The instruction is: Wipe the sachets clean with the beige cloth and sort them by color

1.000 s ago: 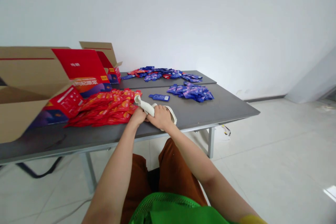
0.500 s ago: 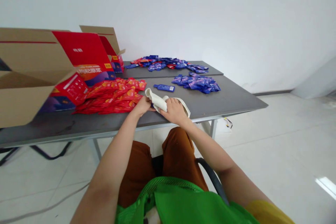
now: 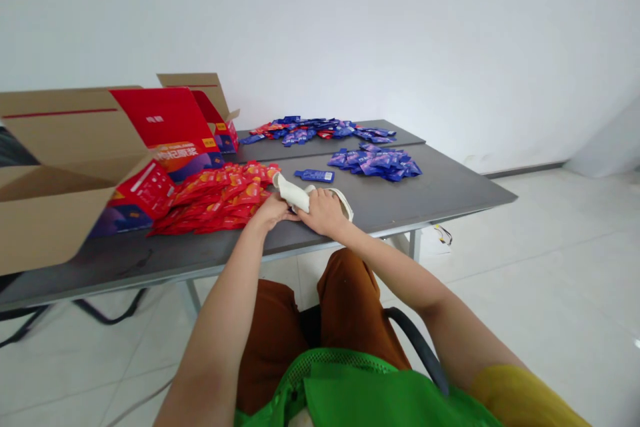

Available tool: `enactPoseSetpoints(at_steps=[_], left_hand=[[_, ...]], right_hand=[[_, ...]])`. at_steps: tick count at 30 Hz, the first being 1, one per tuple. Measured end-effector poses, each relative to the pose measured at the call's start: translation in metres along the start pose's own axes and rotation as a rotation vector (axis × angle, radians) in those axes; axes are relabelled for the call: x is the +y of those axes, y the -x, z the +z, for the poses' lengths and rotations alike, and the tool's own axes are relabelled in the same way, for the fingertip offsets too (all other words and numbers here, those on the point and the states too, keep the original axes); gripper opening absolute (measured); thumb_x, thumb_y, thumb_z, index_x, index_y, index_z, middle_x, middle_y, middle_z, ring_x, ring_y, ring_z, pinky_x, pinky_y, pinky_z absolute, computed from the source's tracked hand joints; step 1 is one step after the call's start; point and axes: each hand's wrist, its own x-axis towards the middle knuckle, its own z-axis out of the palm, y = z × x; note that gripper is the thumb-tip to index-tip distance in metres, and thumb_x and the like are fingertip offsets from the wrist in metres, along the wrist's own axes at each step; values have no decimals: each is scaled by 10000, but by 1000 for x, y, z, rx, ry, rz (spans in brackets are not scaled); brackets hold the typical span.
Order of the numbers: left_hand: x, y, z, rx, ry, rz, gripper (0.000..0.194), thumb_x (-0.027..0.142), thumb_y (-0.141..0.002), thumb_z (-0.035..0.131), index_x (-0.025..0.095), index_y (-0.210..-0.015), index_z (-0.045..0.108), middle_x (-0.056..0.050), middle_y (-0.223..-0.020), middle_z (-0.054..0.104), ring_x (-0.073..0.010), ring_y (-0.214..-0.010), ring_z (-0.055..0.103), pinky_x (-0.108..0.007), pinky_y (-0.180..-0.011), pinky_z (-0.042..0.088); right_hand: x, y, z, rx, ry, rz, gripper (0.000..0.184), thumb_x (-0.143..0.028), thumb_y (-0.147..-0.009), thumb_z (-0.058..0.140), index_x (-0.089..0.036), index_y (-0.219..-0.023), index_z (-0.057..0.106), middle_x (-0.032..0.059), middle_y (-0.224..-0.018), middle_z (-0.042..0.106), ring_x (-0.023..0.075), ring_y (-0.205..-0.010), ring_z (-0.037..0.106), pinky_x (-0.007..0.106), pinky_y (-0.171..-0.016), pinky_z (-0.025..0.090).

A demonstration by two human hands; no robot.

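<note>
My left hand point(image 3: 271, 211) and my right hand point(image 3: 324, 211) meet at the front edge of the grey table point(image 3: 440, 190). Both are closed on a rolled cream-white cloth point(image 3: 295, 193) that sticks up and to the left between them; its loose end curls round behind my right hand. A pile of red sachets point(image 3: 220, 193) lies just left of my left hand. One single blue sachet point(image 3: 315, 175) lies right behind the cloth.
A large open cardboard box point(image 3: 65, 167) with red printed flaps stands at the left, a smaller open box point(image 3: 213, 107) behind it. A blue sachet pile point(image 3: 377, 161) lies to the right, a mixed blue and red pile point(image 3: 315, 127) on the far table.
My hands have stayed together on the cloth, shifting only slightly along the table edge. The view has swung a little as my head moved.
</note>
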Motion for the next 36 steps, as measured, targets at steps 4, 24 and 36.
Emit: enactPoseSetpoints(at_steps=[4, 24, 36], left_hand=[[-3, 6, 6, 15, -35, 171, 334, 275, -663, 700, 108, -951, 665, -104, -826, 724, -305, -924, 681, -450, -776, 584], [-32, -10, 2, 118, -226, 282, 309, 71, -632, 492, 98, -863, 696, -69, -768, 721, -192, -671, 672, -299, -620, 580], [-44, -21, -5, 86, -285, 252, 286, 150, -708, 518, 100, -937, 682, -68, -732, 703, -174, -591, 676, -300, -574, 587]], right_hand=[[19, 40, -12, -8, 60, -81, 528, -566, -883, 475, -98, -1119, 540, 201, -1128, 590, 348, -1054, 513, 457, -906, 399], [20, 24, -8, -16, 75, -121, 550, -566, -905, 427, -77, -1134, 532, 216, -1126, 595, 348, -1061, 525, 451, -903, 389], [0, -33, 4, -76, -8, -48, 532, -537, -884, 448, -80, -1122, 579, 194, -1111, 642, 332, -1046, 591, 425, -880, 440]])
